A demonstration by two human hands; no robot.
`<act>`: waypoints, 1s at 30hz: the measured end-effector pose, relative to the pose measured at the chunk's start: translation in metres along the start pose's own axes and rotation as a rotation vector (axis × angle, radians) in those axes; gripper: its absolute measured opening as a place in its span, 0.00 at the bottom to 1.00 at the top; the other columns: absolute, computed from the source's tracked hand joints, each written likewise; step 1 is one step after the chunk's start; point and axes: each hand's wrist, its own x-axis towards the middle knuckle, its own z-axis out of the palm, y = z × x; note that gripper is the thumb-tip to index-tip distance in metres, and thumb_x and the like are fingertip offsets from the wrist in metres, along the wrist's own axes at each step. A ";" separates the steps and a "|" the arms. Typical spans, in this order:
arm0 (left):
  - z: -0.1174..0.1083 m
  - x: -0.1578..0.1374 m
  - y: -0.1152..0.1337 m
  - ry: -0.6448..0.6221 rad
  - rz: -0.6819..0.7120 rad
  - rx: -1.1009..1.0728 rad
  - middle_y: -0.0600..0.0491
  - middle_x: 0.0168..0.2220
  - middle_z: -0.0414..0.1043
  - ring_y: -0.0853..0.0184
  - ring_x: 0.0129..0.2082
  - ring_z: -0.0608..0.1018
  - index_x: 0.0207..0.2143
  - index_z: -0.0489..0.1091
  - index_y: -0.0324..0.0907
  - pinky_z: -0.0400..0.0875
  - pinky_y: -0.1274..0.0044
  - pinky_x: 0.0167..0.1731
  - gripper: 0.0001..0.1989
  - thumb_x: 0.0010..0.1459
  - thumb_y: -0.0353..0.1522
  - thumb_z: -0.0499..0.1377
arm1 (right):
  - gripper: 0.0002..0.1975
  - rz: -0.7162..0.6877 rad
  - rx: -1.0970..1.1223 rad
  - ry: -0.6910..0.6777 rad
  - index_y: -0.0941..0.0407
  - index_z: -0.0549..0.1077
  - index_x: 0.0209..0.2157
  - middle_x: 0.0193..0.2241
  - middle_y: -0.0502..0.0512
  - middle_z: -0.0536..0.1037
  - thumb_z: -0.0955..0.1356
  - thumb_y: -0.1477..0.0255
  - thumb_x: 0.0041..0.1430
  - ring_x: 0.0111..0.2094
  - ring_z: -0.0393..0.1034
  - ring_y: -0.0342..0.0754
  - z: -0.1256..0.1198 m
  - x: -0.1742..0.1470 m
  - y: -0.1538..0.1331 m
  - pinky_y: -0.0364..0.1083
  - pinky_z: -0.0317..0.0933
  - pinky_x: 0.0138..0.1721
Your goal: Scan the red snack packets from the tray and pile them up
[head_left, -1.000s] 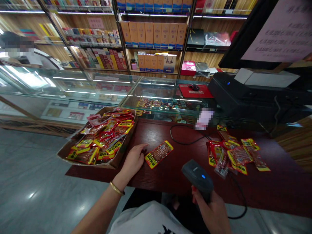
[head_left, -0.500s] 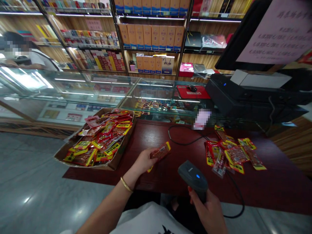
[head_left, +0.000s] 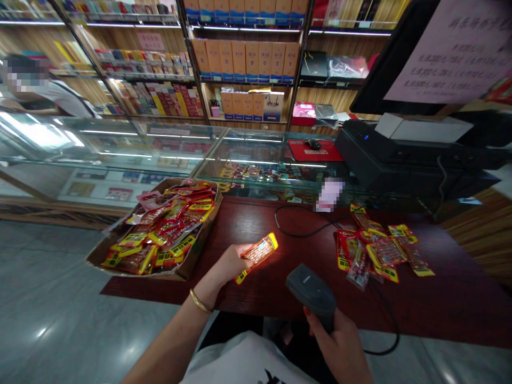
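Note:
My left hand [head_left: 229, 265] grips a red and yellow snack packet [head_left: 261, 253] above the dark red tabletop [head_left: 240, 213]. Bright light falls on the packet's face. In my right hand [head_left: 340, 341] is a black barcode scanner [head_left: 311, 290], its head pointing left and forward toward the packet. A cable runs from the scanner side across the table. Left of my left hand stands a cardboard box [head_left: 184, 271] filled with similar snack packets [head_left: 172, 224]. Past the scanner, on the right, several more packets [head_left: 386, 252] lie in a loose pile.
A glass display counter [head_left: 240, 146] borders the table's far side. A monitor with a pink paper sign [head_left: 448, 58] rises above a black machine [head_left: 416, 154] at right. A mouse [head_left: 312, 144] rests on a red mat. Another person [head_left: 60, 98] is at far left.
The scanner's light now shines on the packet, which was unlit before. The packet has turned slightly in my left hand, and the blue light on the scanner is off.

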 end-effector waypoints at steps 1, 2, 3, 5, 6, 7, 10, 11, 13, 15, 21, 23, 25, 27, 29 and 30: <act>0.000 0.000 0.001 -0.008 -0.010 -0.022 0.54 0.35 0.81 0.65 0.33 0.79 0.44 0.82 0.39 0.71 0.80 0.32 0.22 0.44 0.27 0.61 | 0.19 0.001 0.004 0.009 0.52 0.78 0.27 0.20 0.53 0.80 0.68 0.52 0.61 0.26 0.76 0.54 0.000 0.000 0.001 0.46 0.70 0.36; 0.001 0.000 0.002 -0.021 -0.022 -0.056 0.53 0.37 0.82 0.64 0.35 0.80 0.45 0.81 0.38 0.71 0.79 0.33 0.23 0.44 0.28 0.62 | 0.19 0.005 0.011 0.017 0.51 0.77 0.26 0.20 0.53 0.79 0.69 0.52 0.61 0.26 0.76 0.54 0.001 0.001 0.001 0.46 0.70 0.37; 0.002 -0.001 0.003 -0.031 -0.030 -0.096 0.53 0.39 0.82 0.64 0.37 0.81 0.47 0.81 0.39 0.72 0.79 0.35 0.24 0.45 0.28 0.63 | 0.18 0.013 0.023 0.028 0.51 0.76 0.25 0.20 0.53 0.79 0.69 0.53 0.61 0.28 0.77 0.55 0.002 0.001 0.000 0.47 0.70 0.39; 0.006 -0.001 0.007 -0.040 -0.051 -0.164 0.52 0.41 0.83 0.63 0.38 0.81 0.49 0.80 0.40 0.73 0.78 0.36 0.26 0.45 0.29 0.65 | 0.17 0.026 0.055 0.041 0.52 0.77 0.27 0.22 0.54 0.80 0.69 0.54 0.61 0.31 0.78 0.56 0.003 0.002 -0.001 0.48 0.70 0.42; 0.009 0.000 0.009 -0.041 -0.068 -0.184 0.51 0.41 0.83 0.62 0.38 0.82 0.50 0.80 0.41 0.73 0.77 0.37 0.26 0.45 0.30 0.65 | 0.17 0.025 0.070 0.040 0.52 0.77 0.29 0.22 0.54 0.80 0.69 0.55 0.62 0.32 0.78 0.57 0.003 0.002 -0.003 0.48 0.70 0.43; 0.012 0.003 0.012 -0.046 -0.084 -0.197 0.51 0.41 0.83 0.62 0.37 0.82 0.50 0.79 0.41 0.74 0.77 0.37 0.26 0.45 0.30 0.65 | 0.16 0.023 0.082 0.043 0.53 0.78 0.30 0.22 0.54 0.80 0.69 0.55 0.62 0.32 0.78 0.56 0.002 0.002 -0.004 0.48 0.70 0.42; 0.032 0.023 0.024 -0.144 -0.096 -0.231 0.50 0.44 0.83 0.61 0.39 0.83 0.53 0.78 0.42 0.74 0.75 0.39 0.26 0.48 0.31 0.64 | 0.14 0.029 0.092 0.094 0.54 0.79 0.34 0.23 0.53 0.81 0.69 0.58 0.61 0.29 0.77 0.54 -0.003 0.001 -0.004 0.47 0.70 0.39; 0.043 0.035 0.030 -0.193 -0.079 -0.244 0.50 0.45 0.83 0.60 0.39 0.83 0.53 0.78 0.42 0.74 0.74 0.40 0.26 0.48 0.32 0.64 | 0.14 0.036 0.093 0.117 0.55 0.79 0.35 0.24 0.53 0.81 0.69 0.59 0.61 0.28 0.77 0.53 -0.005 0.001 -0.004 0.46 0.70 0.37; 0.075 0.062 0.045 -0.290 -0.014 -0.239 0.49 0.45 0.83 0.60 0.39 0.83 0.52 0.79 0.41 0.75 0.74 0.40 0.25 0.48 0.31 0.64 | 0.14 0.055 0.096 0.164 0.55 0.80 0.37 0.25 0.52 0.82 0.68 0.59 0.62 0.27 0.76 0.51 -0.011 -0.001 0.000 0.45 0.69 0.33; 0.117 0.092 0.063 -0.361 0.080 -0.160 0.50 0.41 0.83 0.62 0.37 0.83 0.49 0.80 0.40 0.75 0.76 0.38 0.23 0.48 0.28 0.63 | 0.15 0.077 0.103 0.204 0.55 0.80 0.37 0.24 0.52 0.82 0.68 0.59 0.63 0.25 0.76 0.51 -0.017 -0.004 0.005 0.44 0.69 0.31; 0.239 0.176 0.118 -0.359 0.312 0.259 0.48 0.43 0.83 0.65 0.39 0.82 0.51 0.77 0.36 0.75 0.78 0.41 0.23 0.52 0.21 0.57 | 0.15 0.155 0.112 0.293 0.56 0.78 0.30 0.18 0.53 0.79 0.67 0.59 0.59 0.21 0.74 0.51 -0.029 -0.012 0.016 0.44 0.66 0.25; 0.262 0.191 0.132 -0.353 0.339 0.325 0.46 0.41 0.83 0.62 0.40 0.82 0.45 0.79 0.36 0.75 0.76 0.43 0.18 0.52 0.22 0.58 | 0.15 0.184 0.111 0.318 0.56 0.77 0.29 0.18 0.53 0.79 0.67 0.58 0.58 0.20 0.74 0.51 -0.029 -0.013 0.017 0.44 0.66 0.24; 0.269 0.193 0.141 -0.342 0.369 0.398 0.43 0.39 0.82 0.57 0.41 0.82 0.38 0.80 0.35 0.75 0.72 0.45 0.12 0.50 0.23 0.61 | 0.16 0.208 0.106 0.328 0.55 0.77 0.29 0.18 0.53 0.79 0.68 0.57 0.57 0.21 0.75 0.51 -0.030 -0.014 0.017 0.44 0.66 0.24; 0.257 0.181 0.143 -0.301 0.401 0.452 0.39 0.42 0.81 0.53 0.45 0.82 0.38 0.80 0.35 0.74 0.68 0.50 0.11 0.50 0.24 0.63 | 0.16 0.227 0.094 0.324 0.55 0.77 0.29 0.20 0.54 0.80 0.68 0.57 0.56 0.22 0.75 0.52 -0.030 -0.016 0.015 0.45 0.67 0.25; 0.227 0.156 0.140 -0.235 0.436 0.485 0.39 0.49 0.79 0.53 0.52 0.79 0.43 0.79 0.37 0.70 0.69 0.55 0.15 0.51 0.27 0.64 | 0.17 0.235 0.083 0.299 0.54 0.77 0.27 0.20 0.55 0.80 0.67 0.55 0.56 0.23 0.76 0.53 -0.030 -0.020 0.012 0.46 0.68 0.28; 0.206 0.139 0.136 -0.198 0.478 0.502 0.40 0.52 0.78 0.54 0.54 0.78 0.46 0.78 0.38 0.69 0.70 0.58 0.17 0.53 0.29 0.64 | 0.18 0.241 0.073 0.282 0.53 0.77 0.25 0.19 0.55 0.80 0.67 0.54 0.56 0.23 0.77 0.54 -0.030 -0.022 0.011 0.47 0.69 0.29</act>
